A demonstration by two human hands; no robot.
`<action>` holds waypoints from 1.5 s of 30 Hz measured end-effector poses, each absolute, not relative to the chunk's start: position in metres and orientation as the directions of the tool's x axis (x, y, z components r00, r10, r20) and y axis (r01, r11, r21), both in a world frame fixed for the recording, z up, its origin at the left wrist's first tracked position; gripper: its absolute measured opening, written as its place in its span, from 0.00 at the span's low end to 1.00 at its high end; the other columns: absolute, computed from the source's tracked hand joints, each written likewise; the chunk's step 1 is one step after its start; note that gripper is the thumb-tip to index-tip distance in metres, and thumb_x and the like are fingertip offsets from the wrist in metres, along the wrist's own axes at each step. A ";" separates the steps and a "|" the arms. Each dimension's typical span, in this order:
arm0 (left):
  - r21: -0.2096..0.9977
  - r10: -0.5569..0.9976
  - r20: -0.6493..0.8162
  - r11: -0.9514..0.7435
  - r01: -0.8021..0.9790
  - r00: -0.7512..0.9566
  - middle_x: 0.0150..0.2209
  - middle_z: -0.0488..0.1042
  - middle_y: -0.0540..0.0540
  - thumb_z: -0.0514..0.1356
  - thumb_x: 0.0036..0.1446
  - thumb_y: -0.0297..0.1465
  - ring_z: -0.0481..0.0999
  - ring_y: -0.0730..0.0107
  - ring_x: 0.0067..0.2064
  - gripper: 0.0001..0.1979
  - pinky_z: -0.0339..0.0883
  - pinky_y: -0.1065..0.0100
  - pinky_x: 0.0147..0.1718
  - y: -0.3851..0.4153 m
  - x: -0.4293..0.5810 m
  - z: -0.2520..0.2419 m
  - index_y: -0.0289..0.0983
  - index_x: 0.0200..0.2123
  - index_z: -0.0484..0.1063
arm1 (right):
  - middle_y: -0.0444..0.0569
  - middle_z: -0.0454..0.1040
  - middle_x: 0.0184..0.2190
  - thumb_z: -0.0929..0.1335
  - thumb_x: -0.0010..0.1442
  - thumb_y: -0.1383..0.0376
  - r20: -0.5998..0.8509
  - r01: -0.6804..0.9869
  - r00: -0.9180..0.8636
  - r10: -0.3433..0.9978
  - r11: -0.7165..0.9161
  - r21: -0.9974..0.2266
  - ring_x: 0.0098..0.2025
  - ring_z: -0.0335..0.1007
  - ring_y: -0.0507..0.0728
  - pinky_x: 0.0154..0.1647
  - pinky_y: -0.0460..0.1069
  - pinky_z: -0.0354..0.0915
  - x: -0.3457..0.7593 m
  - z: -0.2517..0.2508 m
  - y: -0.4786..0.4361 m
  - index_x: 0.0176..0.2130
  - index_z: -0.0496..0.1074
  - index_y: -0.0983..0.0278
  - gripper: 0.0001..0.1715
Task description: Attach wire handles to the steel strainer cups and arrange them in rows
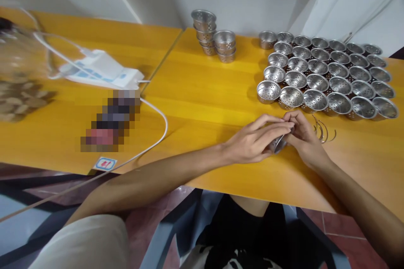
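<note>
Between my two hands is a small perforated metal cup [279, 144], tilted on its side just above or on the yellow table. My left hand [257, 139] lies along its left and upper side, fingers closed over it. From the right, my right hand [302, 138] grips the same cup, its fingertips meeting those of the left at the top. Much of the cup is hidden by the fingers. Several thin curved metal strips [321, 130] lie on the table beside my right hand.
Rows of perforated metal cups [315, 100] stand beyond my hands at the right. Two stacks of such cups [204, 21] are at the back. Leftward lie a white power strip [101, 71], a white cable [166, 128], a blurred-out object [110, 122] and a number card [105, 163].
</note>
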State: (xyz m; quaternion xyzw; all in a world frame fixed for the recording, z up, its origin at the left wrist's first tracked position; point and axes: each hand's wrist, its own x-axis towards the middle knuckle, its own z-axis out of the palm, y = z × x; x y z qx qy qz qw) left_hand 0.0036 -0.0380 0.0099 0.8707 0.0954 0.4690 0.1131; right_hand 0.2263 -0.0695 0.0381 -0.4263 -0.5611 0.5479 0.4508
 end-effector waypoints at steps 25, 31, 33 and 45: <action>0.688 0.692 0.640 -0.709 0.152 0.334 0.65 0.81 0.37 0.77 0.67 0.35 0.83 0.48 0.66 0.36 0.80 0.45 0.66 -0.032 0.000 0.010 0.43 0.71 0.66 | 0.54 0.73 0.69 0.81 0.71 0.57 0.362 0.353 -0.286 0.887 0.448 -0.821 0.47 0.81 0.62 0.38 0.60 0.85 0.240 0.039 -0.068 0.64 0.81 0.44 0.25; 0.777 0.782 0.574 -0.614 0.141 0.242 0.69 0.77 0.35 0.77 0.66 0.39 0.83 0.47 0.68 0.38 0.80 0.45 0.67 -0.008 -0.012 0.007 0.44 0.71 0.63 | 0.56 0.75 0.66 0.76 0.75 0.61 0.400 0.492 -0.549 0.734 0.670 -0.556 0.49 0.80 0.64 0.61 0.71 0.81 0.235 0.075 -0.016 0.49 0.85 0.53 0.04; 0.781 0.782 0.579 -0.613 0.121 0.230 0.76 0.71 0.32 0.76 0.67 0.39 0.76 0.44 0.75 0.42 0.77 0.44 0.72 0.010 -0.020 0.005 0.46 0.76 0.59 | 0.56 0.74 0.65 0.75 0.74 0.64 0.361 0.547 -0.598 0.715 0.694 -0.469 0.54 0.79 0.67 0.65 0.72 0.78 0.228 0.092 0.014 0.49 0.84 0.55 0.05; 0.841 0.899 0.436 -0.396 0.368 -0.030 0.66 0.69 0.35 0.66 0.59 0.18 0.79 0.52 0.64 0.32 0.85 0.54 0.56 0.081 -0.052 -0.018 0.40 0.64 0.67 | 0.68 0.67 0.71 0.69 0.80 0.64 0.184 0.931 -0.343 0.921 0.359 -0.062 0.59 0.77 0.68 0.70 0.64 0.72 0.175 0.106 0.207 0.68 0.73 0.69 0.22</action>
